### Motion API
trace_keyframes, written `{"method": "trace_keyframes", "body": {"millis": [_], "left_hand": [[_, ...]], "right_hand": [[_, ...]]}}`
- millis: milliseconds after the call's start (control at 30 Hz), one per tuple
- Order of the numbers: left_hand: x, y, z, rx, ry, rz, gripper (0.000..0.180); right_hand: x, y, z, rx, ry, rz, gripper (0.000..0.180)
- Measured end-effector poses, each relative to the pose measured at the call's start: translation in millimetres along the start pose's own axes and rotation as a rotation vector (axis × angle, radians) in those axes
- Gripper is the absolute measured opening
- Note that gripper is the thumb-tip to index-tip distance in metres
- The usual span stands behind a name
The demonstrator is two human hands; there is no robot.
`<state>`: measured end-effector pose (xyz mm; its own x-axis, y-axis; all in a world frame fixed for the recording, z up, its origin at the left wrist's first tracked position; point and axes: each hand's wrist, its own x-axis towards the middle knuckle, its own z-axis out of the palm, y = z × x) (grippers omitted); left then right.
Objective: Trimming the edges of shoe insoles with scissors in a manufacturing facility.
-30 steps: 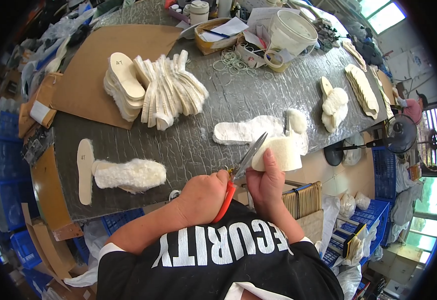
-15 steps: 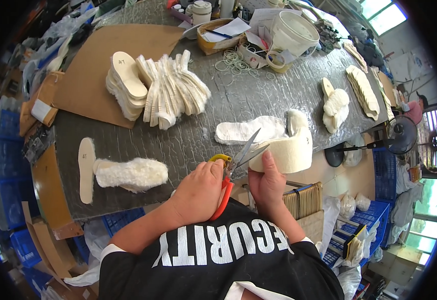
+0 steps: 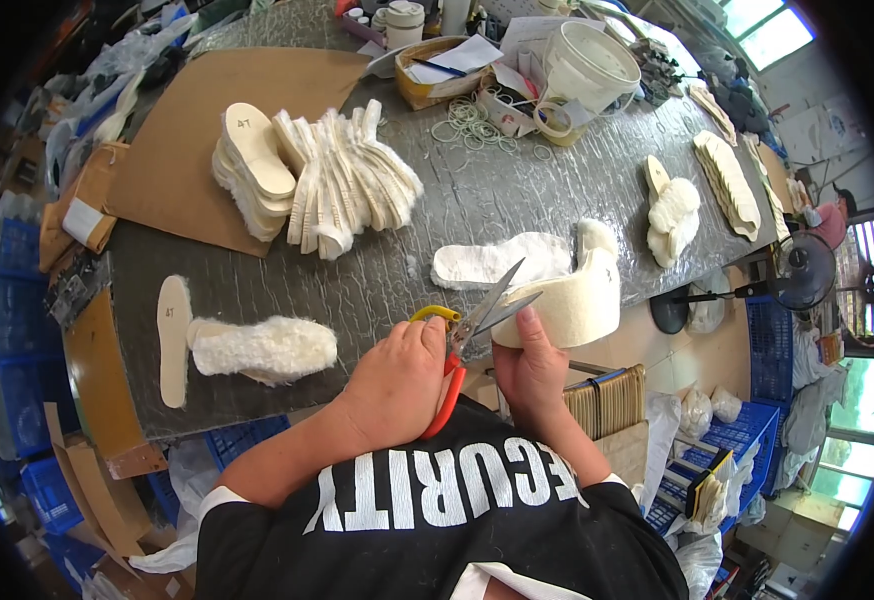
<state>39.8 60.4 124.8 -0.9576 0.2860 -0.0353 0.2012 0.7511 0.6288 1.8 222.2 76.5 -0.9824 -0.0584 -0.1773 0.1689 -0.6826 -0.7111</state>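
My left hand [image 3: 397,375] is closed round scissors [image 3: 454,365] with one yellow and one red handle. Their blades are apart and point up to the right, the lower one against the near edge of a cream insole [image 3: 567,305]. That insole is curved upward, with a bit of fluffy lining showing at its far end. Closed on its near end is my right hand [image 3: 532,370], thumb on the outer face. Just behind it another white fleecy insole [image 3: 487,262] lies flat on the dark table [image 3: 397,290]. Fingers under the held insole are hidden.
Stacked insoles [image 3: 257,160] and a fleecy bundle [image 3: 347,185] rest at the back left, partly on brown cardboard [image 3: 172,150]. A fluffy insole pair [image 3: 262,348] lies at the near left. Rubber bands [image 3: 467,122] and a clear bucket [image 3: 589,70] stand behind; a fan [image 3: 802,262] is at right.
The curved insole and my right hand have shifted slightly left and down, so the lower blade overlaps the insole's edge a little more. The scissors remain apart, almost where they were.
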Motion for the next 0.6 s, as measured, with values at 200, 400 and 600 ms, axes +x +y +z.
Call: {"method": "trace_keyframes", "body": {"millis": [200,400,600], "left_hand": [[0.1,-2.7,-0.4,-0.012,-0.008,0.011,0.032],[0.2,0.1,-4.0,0.004,-0.024,0.000,0.031],[-1.6,0.0,1.0,0.060,0.028,0.007,0.030]], "right_hand": [[1.5,-0.4,-2.0,0.043,-0.009,0.008,0.038],[2.5,1.1,-4.0,0.032,-0.032,0.000,0.037],[-0.3,0.2,-3.9,0.000,-0.026,0.032,0.036]]}}
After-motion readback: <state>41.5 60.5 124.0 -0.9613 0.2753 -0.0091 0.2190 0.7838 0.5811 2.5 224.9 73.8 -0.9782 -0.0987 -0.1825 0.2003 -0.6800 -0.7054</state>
